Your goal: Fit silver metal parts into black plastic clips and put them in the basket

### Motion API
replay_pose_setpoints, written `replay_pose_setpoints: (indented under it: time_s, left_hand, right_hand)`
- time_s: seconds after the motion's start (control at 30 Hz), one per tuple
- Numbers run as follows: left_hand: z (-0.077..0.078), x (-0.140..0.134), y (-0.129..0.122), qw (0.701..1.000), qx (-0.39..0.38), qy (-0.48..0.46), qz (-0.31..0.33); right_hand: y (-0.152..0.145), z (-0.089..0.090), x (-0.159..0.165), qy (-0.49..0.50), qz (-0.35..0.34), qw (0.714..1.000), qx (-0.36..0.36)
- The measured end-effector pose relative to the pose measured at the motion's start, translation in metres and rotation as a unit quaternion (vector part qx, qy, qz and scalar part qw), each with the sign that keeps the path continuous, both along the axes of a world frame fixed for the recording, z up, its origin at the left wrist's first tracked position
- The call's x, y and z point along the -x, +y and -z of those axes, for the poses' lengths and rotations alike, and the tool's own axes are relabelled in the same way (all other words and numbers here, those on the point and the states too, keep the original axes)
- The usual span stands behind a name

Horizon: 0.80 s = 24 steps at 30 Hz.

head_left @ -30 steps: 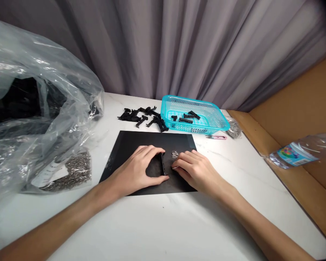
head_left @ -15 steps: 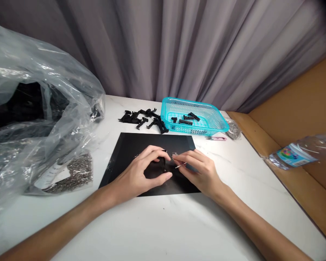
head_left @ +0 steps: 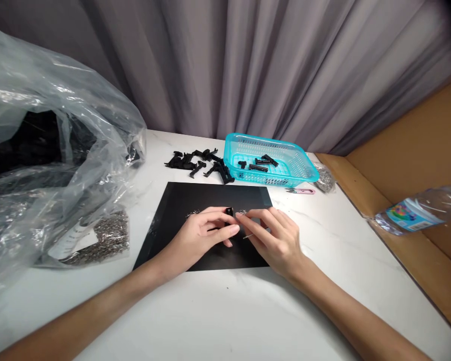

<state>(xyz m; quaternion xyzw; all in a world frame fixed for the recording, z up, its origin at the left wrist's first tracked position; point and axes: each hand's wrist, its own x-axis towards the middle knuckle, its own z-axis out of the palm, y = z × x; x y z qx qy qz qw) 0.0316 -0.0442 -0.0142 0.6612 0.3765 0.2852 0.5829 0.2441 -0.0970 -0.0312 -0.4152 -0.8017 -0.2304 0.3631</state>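
Over a black mat (head_left: 218, 194), my left hand (head_left: 197, 233) is closed around a small black plastic part (head_left: 229, 211), whose top end shows above the fingers. Close beside it, my right hand (head_left: 280, 238) pinches at the fingertips, almost touching the left fingers. A thin light-coloured rod (head_left: 249, 235) sticks out from beneath the right fingers; whatever sits between the fingertips is too small to make out. Small shiny metal pieces (head_left: 192, 213) lie on the mat behind the left hand, and more are partly hidden beyond the right fingertips.
Several black plastic parts (head_left: 199, 163) lie beside a blue basket (head_left: 231, 150) holding a few more. Pink-handled snips (head_left: 304, 191) rest in front. A bag of metal pieces (head_left: 108, 235) and a large plastic bag (head_left: 108, 115) occupy the left. A bottle (head_left: 413, 215) lies right.
My left thumb and fingers have closed together on the black part, which now stands higher between them. My right fingertips have come nearer to the left ones.
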Motion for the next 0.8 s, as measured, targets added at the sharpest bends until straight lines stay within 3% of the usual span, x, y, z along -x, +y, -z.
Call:
replay_pose_setpoints:
  time_s: [0.23, 0.57, 0.8]
  left_hand:
    - [0.004, -0.001, 0.005, 1.0, 0.005, -0.003, 0.0]
    - [-0.01, -0.001, 0.001, 0.999, 0.042, -0.006, -0.004]
    - [-0.014, -0.001, 0.002, 0.997, 0.076, -0.027, -0.004]
  right_hand:
    - [-0.002, 0.0, 0.003, -0.051, 0.005, 0.999, -0.018]
    - [-0.003, 0.001, 0.003, -0.06, -0.001, 0.998, -0.025]
    - [-0.004, -0.007, 0.003, -0.092, -0.014, 0.993, -0.07]
